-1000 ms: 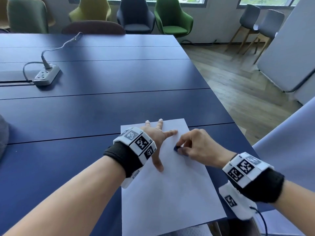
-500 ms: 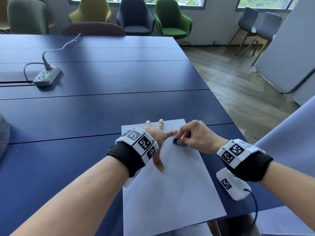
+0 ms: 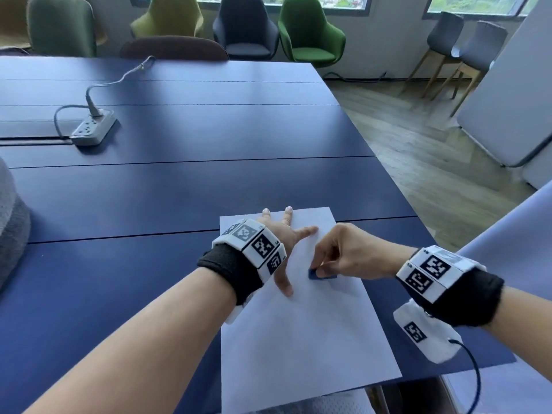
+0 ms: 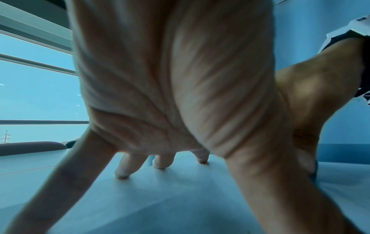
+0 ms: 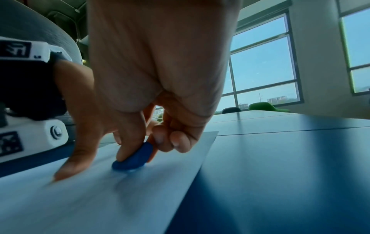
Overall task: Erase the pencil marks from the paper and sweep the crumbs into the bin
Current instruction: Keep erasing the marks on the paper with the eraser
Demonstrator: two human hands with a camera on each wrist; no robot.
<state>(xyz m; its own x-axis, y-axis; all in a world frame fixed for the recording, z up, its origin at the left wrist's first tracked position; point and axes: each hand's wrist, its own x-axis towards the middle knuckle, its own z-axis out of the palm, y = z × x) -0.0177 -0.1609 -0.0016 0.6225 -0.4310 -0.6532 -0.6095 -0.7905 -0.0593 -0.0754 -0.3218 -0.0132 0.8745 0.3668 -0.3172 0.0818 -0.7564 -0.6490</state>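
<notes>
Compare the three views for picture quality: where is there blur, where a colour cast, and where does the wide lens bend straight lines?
Head view: mostly sharp, table seams bowed by the lens. Left wrist view: strong blue-green cast, left hand fills the frame, soft and out of focus. Right wrist view: paper smeared in the foreground, blue eraser fairly clear, window frames leaning.

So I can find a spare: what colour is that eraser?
Blue eraser, clearest in the right wrist view.
</notes>
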